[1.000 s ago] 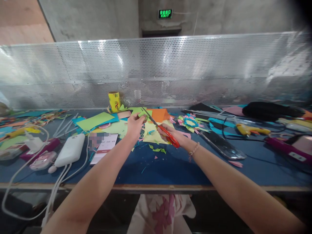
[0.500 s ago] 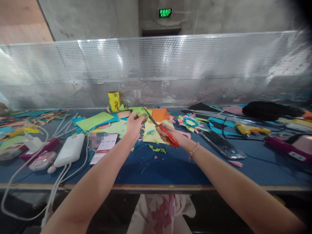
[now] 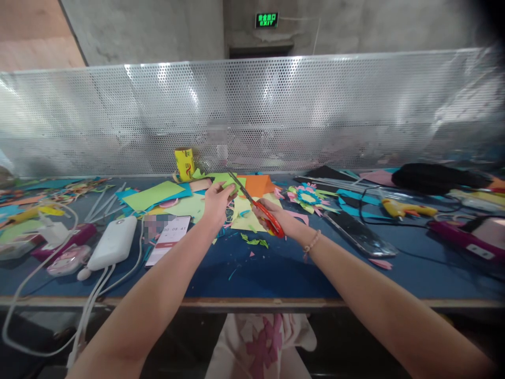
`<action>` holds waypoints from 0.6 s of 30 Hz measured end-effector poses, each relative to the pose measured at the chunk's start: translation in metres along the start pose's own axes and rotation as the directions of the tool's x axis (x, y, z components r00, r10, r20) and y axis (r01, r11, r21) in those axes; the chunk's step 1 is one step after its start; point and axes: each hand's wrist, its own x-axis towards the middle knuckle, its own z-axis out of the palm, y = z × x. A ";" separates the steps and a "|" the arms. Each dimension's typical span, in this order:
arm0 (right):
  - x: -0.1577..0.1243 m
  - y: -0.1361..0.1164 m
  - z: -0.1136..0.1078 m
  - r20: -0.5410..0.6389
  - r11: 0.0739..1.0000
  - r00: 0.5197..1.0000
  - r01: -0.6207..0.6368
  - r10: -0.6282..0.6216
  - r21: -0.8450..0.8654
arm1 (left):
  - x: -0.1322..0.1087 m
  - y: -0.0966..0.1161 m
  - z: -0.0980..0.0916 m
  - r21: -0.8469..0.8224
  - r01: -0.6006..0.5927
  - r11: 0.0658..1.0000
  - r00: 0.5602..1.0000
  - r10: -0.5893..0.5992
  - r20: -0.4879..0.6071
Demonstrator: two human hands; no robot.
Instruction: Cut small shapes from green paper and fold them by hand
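My right hand [image 3: 275,215] is wrapped round the handles of red-handled scissors [image 3: 272,220]. Their dark blades point up and to the left, close by the fingertips of my left hand [image 3: 219,200]. Those fingers are pinched together on a small piece of light green paper [image 3: 229,185], partly hidden by the hand. Beneath both hands lie pale yellow paper [image 3: 250,223] and a folded orange sheet [image 3: 258,185]. Curled green scraps [image 3: 254,241] lie just in front, and a blue, pink and green paper flower [image 3: 308,197] is right of my right hand.
A phone with a running timer [image 3: 168,245], a white power bank [image 3: 113,243] and cables are at left. On the right are a dark phone [image 3: 361,234] and a yellow glue gun [image 3: 408,209]. A perforated metal panel [image 3: 315,116] stands behind the table.
The scissors' handles have shifted slightly up and to the left with my right hand. My left hand stays nearly still, and the phone's timer has advanced.
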 end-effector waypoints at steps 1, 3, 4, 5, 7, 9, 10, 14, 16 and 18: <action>0.000 0.000 -0.001 -0.006 0.999 1.000 0.003 -0.003 -0.037 | 0.000 0.000 0.000 0.000 0.004 1.000 1.000 -0.004 0.005; 0.002 0.000 -0.004 -0.044 0.987 0.999 0.013 -0.020 -0.158 | 0.000 0.001 0.000 0.001 0.017 1.000 1.000 -0.017 0.012; 0.004 0.001 -0.008 -0.085 0.966 0.995 0.018 -0.041 -0.257 | 0.000 0.001 0.000 0.002 0.029 1.000 0.999 -0.029 0.013; 0.005 0.003 -0.012 -0.144 0.925 0.987 0.014 -0.075 -0.380 | 0.000 0.001 -0.001 0.007 0.043 0.999 0.999 -0.043 0.012; 0.009 0.007 -0.024 -0.284 0.740 0.936 -0.037 -0.210 -0.671 | 0.000 0.001 -0.001 0.028 0.070 0.997 0.998 -0.070 0.006; 0.012 0.014 -0.036 -0.311 0.544 0.907 -0.114 -0.285 -0.832 | 0.000 0.001 -0.002 0.064 0.089 0.994 0.996 -0.090 0.010; 0.014 0.017 -0.042 -0.297 0.478 0.911 -0.133 -0.287 -0.868 | 0.000 0.000 -0.002 0.082 0.098 0.992 0.995 -0.099 0.019; 0.016 0.030 -0.056 -0.285 0.383 0.928 -0.178 -0.242 -0.906 | -0.003 -0.001 0.000 0.095 0.122 0.988 0.991 -0.126 0.037; 0.016 0.034 -0.059 -0.280 0.378 0.939 -0.189 -0.201 -0.906 | -0.006 -0.002 0.001 0.082 0.134 0.988 0.990 -0.136 0.029; 0.017 0.036 -0.059 -0.243 0.397 0.944 -0.140 -0.224 -0.907 | -0.008 -0.001 0.003 0.073 0.147 0.986 0.988 -0.149 0.029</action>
